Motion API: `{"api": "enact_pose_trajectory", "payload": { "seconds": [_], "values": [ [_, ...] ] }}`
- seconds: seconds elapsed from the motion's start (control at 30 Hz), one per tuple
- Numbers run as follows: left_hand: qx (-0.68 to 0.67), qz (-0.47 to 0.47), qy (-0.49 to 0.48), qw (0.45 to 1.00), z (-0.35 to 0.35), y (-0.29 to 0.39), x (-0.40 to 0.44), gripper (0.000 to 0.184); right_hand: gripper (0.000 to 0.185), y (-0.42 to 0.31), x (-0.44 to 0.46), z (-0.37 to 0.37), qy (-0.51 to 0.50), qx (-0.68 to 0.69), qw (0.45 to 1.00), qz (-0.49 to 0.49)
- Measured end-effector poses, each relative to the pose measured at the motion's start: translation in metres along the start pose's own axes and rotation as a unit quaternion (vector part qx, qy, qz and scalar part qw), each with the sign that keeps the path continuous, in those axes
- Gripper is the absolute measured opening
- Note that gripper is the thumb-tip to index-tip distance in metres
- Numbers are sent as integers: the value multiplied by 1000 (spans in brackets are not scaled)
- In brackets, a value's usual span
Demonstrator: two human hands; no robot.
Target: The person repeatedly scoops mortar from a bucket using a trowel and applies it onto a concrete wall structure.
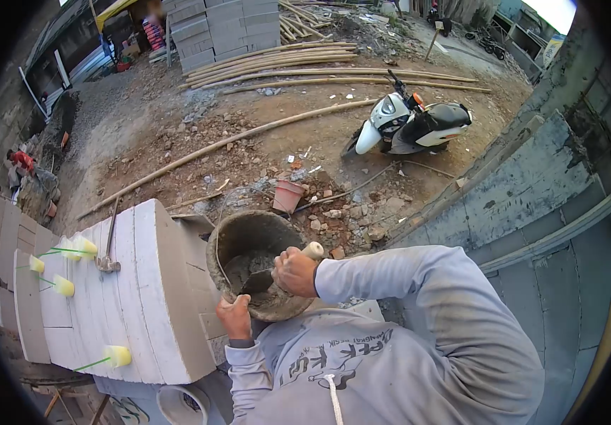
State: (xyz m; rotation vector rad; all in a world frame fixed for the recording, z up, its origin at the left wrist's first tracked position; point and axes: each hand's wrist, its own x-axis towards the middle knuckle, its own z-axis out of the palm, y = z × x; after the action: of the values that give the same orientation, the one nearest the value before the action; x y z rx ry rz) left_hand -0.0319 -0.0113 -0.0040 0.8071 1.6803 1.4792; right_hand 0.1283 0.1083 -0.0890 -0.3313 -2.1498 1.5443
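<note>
Head view | right hand (295,273) closed on trowel (257,282), elbow (454,265) bent outward | left hand (235,317) gripping bucket (238,234) rim

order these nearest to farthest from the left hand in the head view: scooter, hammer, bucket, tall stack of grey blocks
1. Bucket: the left hand is at its rim.
2. Hammer: on the pale block wall, off to the left.
3. Scooter: on the dirt, ahead and to the right.
4. Grey block stack: farthest ahead.

Pale stacked blocks (151,283) carry a hammer (108,265) and cups (64,286) with green straws (93,365).
</note>
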Motion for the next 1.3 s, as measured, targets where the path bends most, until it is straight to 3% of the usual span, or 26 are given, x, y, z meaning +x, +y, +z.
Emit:
{"api": "enact_pose_trajectory", "payload": {
  "seconds": [0.03,0.07,0.13,0.2,0.27,0.3,0.33,0.37,0.47,0.5,0.6,0.67,0.73,0.8,0.87,1.0,1.07,1.2,1.3],
  "values": [
    [12,-2,2,1000,4,3,-2,10,15,-27,-4,-30,-37,-374,925,57],
    [29,-3,1,1000,5,6,-4,10,16,-56,3,-49,-63,-690,714,105],
    [72,19,-3,997,14,6,-8,9,16,-128,29,-75,-195,-667,664,275],
    [121,22,-19,992,16,8,-11,11,18,-119,60,-85,-167,-644,664,341],
    [142,42,-56,987,12,-5,-14,13,18,-83,78,-66,-130,-706,653,242],
    [145,38,-58,987,12,-3,-14,13,17,-103,81,-48,-136,-694,673,214],
    [149,32,-60,987,11,0,-15,13,15,-122,75,-31,-113,-762,627,117],
    [117,22,-72,990,10,6,-13,13,13,-115,72,-21,-132,-767,627,39],
    [112,43,-63,991,21,27,-9,13,11,-132,40,-1,-241,-764,599,-15],
    [118,46,-48,991,19,17,-5,11,12,-120,28,-3,-248,-757,604,-7],
    [103,36,1,994,18,7,-6,9,21,-48,5,-21,-140,-757,636,62],
    [80,26,-12,996,19,10,-8,11,18,-97,13,-58,-37,-719,684,120],
    [110,20,-26,993,15,10,-6,12,18,-86,26,-68,-28,-759,632,153],
    [115,26,-30,993,16,12,-7,13,20,-45,36,-69,-64,-739,648,172],
    [115,28,-29,993,21,11,-9,14,17,-19,30,-45,-111,-669,703,215],
    [108,36,3,993,19,8,-10,11,13,-59,9,2,-201,-554,756,284],
    [64,31,17,997,22,8,-10,10,11,-81,0,7,-209,-544,766,270],
    [58,20,28,998,20,6,-7,10,15,-81,3,-38,-153,-631,752,113],
    [112,12,24,993,22,12,-7,9,11,-78,32,-57,3,-743,659,120]
  ]
}}
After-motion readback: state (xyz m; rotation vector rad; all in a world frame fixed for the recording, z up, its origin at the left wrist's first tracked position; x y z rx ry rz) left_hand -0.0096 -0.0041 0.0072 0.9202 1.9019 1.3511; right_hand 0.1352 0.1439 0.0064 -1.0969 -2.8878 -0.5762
